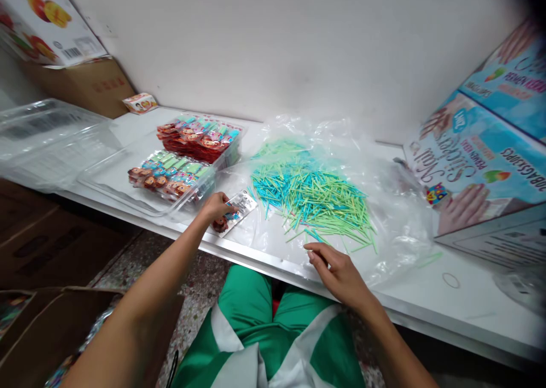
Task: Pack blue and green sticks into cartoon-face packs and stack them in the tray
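Note:
My left hand (216,207) pinches a small printed packet (244,202) with a cartoon figure on it, near the front edge of the table. To its right, a heap of thin green and blue plastic sticks (311,192) lies on a clear plastic bag (392,228). Just in front of this heap is my right hand (330,263), its thumb and index finger close together; whatever may be between them is too small to make out. Beyond my left hand, a clear plastic tray (228,159) holds rows of similar packets (173,174) in stacks.
Clear plastic containers (51,132) stand at the left, with cardboard boxes (81,83) behind them. Large blue printed boxes (486,155) rise at the right. A rubber band (451,280) lies on the white table (409,291). An open carton (55,320) is below left.

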Demonstrator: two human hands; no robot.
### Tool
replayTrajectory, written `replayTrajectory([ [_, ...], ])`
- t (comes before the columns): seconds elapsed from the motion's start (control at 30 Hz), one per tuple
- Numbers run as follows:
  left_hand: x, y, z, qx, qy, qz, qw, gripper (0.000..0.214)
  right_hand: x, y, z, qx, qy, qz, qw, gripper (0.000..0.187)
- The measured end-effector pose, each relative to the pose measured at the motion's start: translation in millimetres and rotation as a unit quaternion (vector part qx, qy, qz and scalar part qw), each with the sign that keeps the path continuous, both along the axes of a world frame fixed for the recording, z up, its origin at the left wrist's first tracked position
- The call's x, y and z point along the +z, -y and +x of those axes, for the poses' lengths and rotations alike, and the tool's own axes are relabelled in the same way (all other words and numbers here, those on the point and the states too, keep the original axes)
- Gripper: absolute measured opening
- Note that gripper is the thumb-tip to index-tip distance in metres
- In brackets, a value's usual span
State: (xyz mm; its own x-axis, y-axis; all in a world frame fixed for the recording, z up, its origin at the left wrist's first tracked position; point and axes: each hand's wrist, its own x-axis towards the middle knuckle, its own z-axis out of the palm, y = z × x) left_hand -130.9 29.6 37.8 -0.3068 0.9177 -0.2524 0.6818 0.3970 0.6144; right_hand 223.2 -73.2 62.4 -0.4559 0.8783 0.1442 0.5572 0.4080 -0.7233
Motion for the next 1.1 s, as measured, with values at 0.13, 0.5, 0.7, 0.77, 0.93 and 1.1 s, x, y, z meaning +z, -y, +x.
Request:
replayTrajectory([
  [0.13, 9.0, 0.7, -3.9, 0.017, -0.016, 0.056, 0.998, 0.028, 0.3, 1.2, 2.3, -0.004, -0.006, -0.002, 1.000, 0.024],
  [0.5, 37.3, 83.3, 131.1, -0.003, 0.455, 0.114, 0.883, 0.043, -13.3, -5.7, -48.3, -0.038, -0.243, -0.239, 0.939, 0.025],
  [0.7, 25.0, 85.0, 153.0, -0.040, 0.557, -0.018, 0.830, 0.036, -15.3, -2.7, -30.3, -0.013, -0.268, -0.294, 0.917, 0.025],
  [0.77, 18.2, 83.0, 157.8, -0.022, 0.556, -0.002, 0.831, 0.030, -14.1, -1.1, -24.8, -0.029, -0.278, -0.293, 0.914, 0.030],
  [0.93, 6.8, 89.2, 175.5, 0.020, 0.594, 0.017, 0.804, 0.024, -20.5, 0.2, -27.4, -0.067, -0.294, -0.267, 0.915, 0.029],
  [1.1, -1.1, 87.0, 171.2, -0.009, 0.620, -0.033, 0.784, 0.030, -22.2, -3.7, -17.5, 0.028, -0.215, -0.290, 0.932, 0.028],
])
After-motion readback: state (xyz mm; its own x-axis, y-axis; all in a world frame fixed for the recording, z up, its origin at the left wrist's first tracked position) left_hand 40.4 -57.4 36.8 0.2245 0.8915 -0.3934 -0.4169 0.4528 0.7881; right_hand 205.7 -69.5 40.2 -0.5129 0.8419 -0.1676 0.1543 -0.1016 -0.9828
